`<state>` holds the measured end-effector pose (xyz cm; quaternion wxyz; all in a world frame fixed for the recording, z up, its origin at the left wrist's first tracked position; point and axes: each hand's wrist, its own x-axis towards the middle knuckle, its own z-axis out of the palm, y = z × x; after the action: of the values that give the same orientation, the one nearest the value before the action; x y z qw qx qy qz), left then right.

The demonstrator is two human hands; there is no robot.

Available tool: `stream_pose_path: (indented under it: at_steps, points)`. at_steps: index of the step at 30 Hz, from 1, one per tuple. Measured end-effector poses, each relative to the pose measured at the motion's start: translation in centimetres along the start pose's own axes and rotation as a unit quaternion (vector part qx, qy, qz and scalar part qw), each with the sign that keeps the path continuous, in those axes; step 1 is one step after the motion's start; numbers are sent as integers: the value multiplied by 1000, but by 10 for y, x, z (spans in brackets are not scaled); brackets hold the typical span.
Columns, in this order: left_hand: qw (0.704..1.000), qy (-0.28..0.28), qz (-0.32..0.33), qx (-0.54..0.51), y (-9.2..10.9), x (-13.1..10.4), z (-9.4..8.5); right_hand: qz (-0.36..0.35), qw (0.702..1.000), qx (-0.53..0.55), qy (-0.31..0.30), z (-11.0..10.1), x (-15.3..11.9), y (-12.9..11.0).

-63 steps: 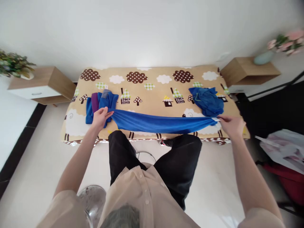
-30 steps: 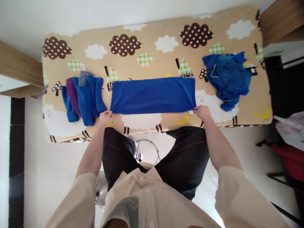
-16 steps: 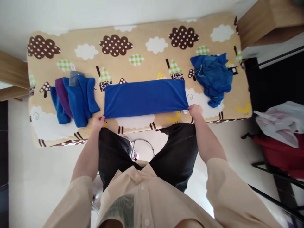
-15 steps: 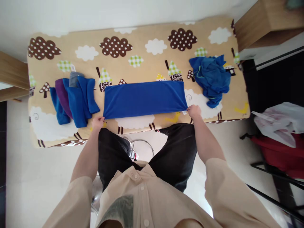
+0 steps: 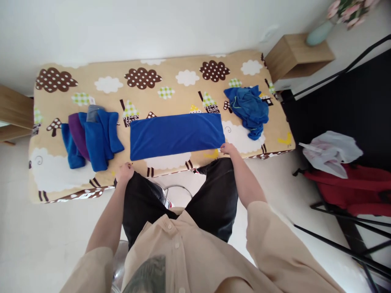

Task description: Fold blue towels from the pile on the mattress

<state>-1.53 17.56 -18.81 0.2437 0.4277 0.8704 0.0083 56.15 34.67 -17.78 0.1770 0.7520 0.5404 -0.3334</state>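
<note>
A blue towel lies flat as a long folded strip across the patterned mattress. My left hand is just below the towel's near left corner, apart from it, over the mattress edge by my knee; its fingers look curled together with nothing seen in them. At the near right corner, my right hand pinches the towel's edge beside a small white tag. Left of the strip lies a stack of folded blue, purple and grey cloths. A crumpled blue cloth heap is to its right.
Wooden bedside units stand at both ends, the right one bearing a pale vase with pink flowers. At the right, a white plastic bag rests on a red item near black metal bars. A white wall runs behind the mattress.
My left hand has let go of the towel's left corner and drawn back toward my knee. My right hand stays at the right corner. The head view has shifted, showing more of the right side.
</note>
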Motion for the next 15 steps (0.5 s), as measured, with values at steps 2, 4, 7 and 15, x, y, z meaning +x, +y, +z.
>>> stream_pose_path:
  at_steps: [2, 4, 7, 15]
  points:
    - [999, 3, 13, 39, 4, -17, 0, 18, 996, 81, -26, 3, 1, 2]
    - [998, 14, 20, 59, 6, -30, -1, 43, 987, 151, -19, 5, 1, 8]
    - [999, 27, -7, 21, 3, -34, -5, 75, 977, 201, 10, 5, -1, 20]
    - [991, 51, -84, -94, -25, 6, -6, 120, 968, 218, 36, 1, 21, 36]
